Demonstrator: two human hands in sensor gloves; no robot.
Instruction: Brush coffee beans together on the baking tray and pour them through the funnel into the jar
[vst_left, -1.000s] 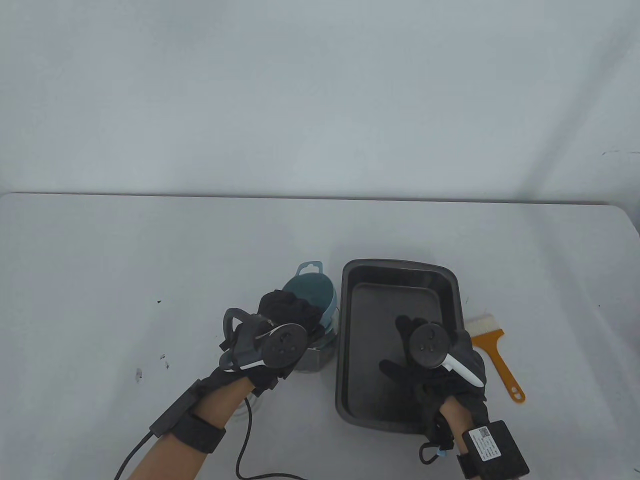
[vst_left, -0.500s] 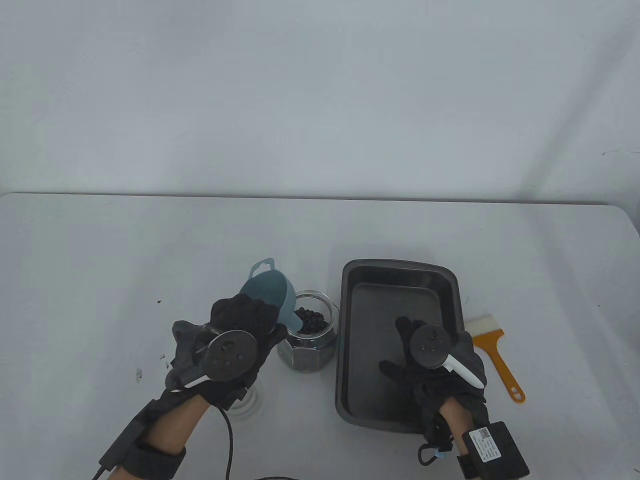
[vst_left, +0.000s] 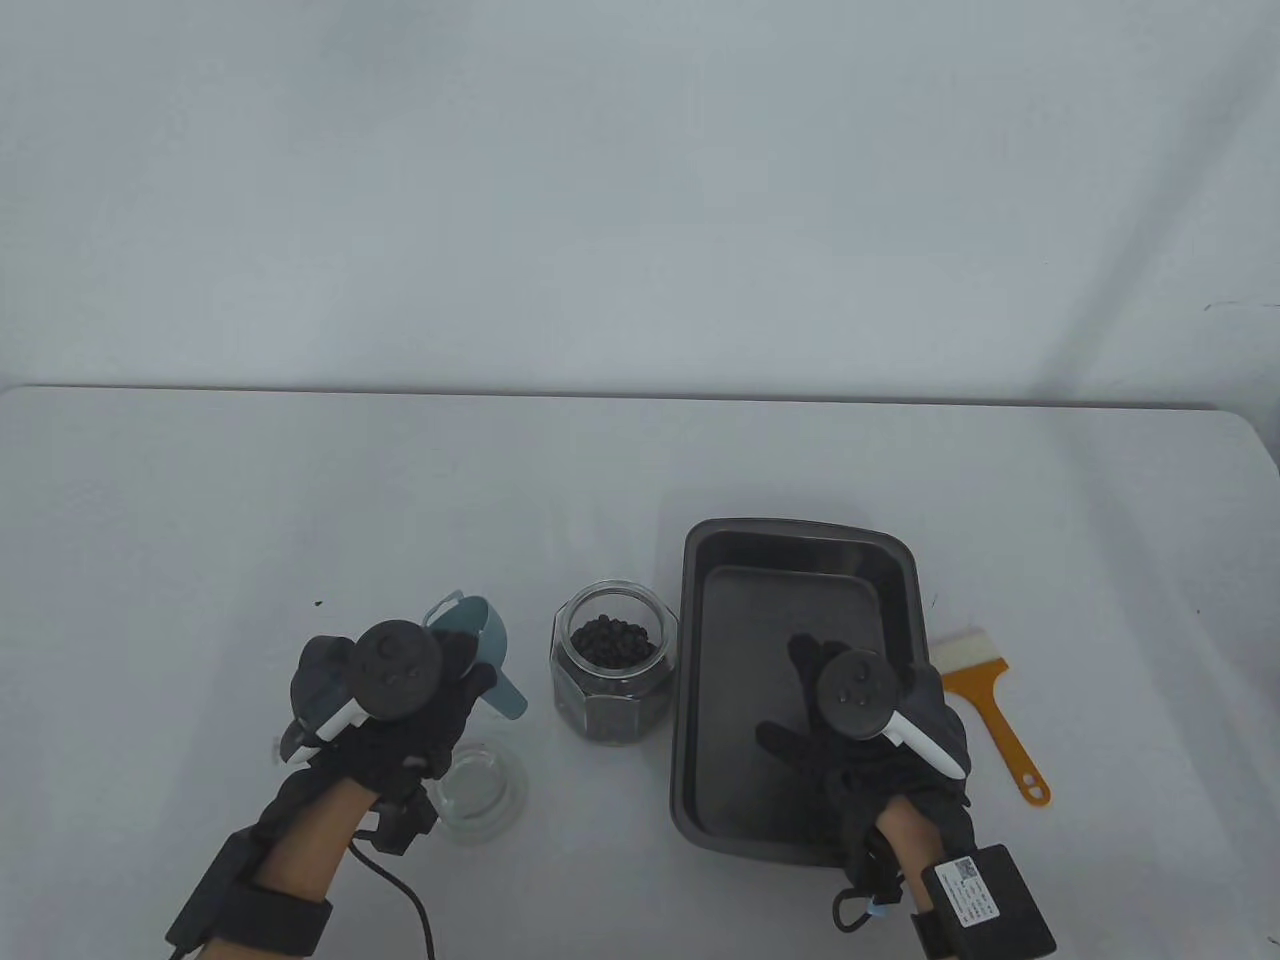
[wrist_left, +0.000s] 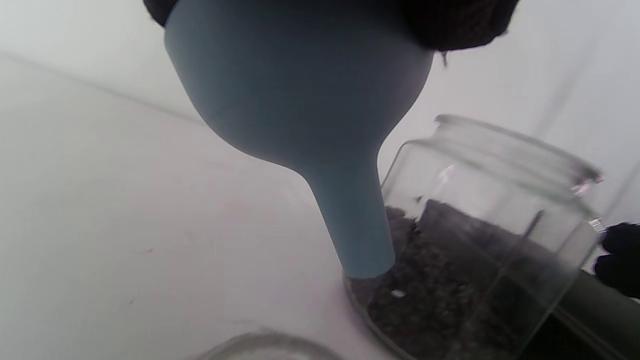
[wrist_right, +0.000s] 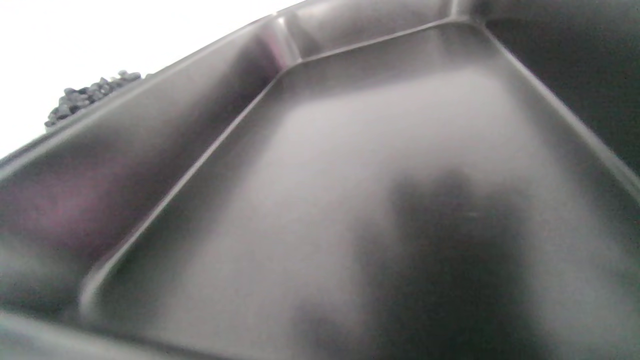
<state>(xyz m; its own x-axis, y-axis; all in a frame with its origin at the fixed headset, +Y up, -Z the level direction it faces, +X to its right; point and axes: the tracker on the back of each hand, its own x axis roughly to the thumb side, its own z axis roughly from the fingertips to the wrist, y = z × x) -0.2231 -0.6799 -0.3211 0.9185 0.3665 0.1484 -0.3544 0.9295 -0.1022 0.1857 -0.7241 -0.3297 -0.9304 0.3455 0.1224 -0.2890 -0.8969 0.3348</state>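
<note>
Left hand (vst_left: 385, 700) grips the blue plastic funnel (vst_left: 478, 650), left of the bean-filled glass jar (vst_left: 612, 662); right hand (vst_left: 860, 730) rests flat in the dark tray (vst_left: 790, 545).

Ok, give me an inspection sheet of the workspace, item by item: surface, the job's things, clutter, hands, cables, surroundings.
Surface: white table, a few small dark specks at its left.
Job's things: glass jar open, coffee beans inside; baking tray shows no beans; blue funnel off the jar, left of it; orange brush lies right of the tray.
Clutter: clear glass lid on the table near the jar.
Hands: left hand has its grip on the funnel; right hand open, over the tray.
Cables: black cable from the left wrist.
Surroundings: plain pale wall, nothing else seen.
</note>
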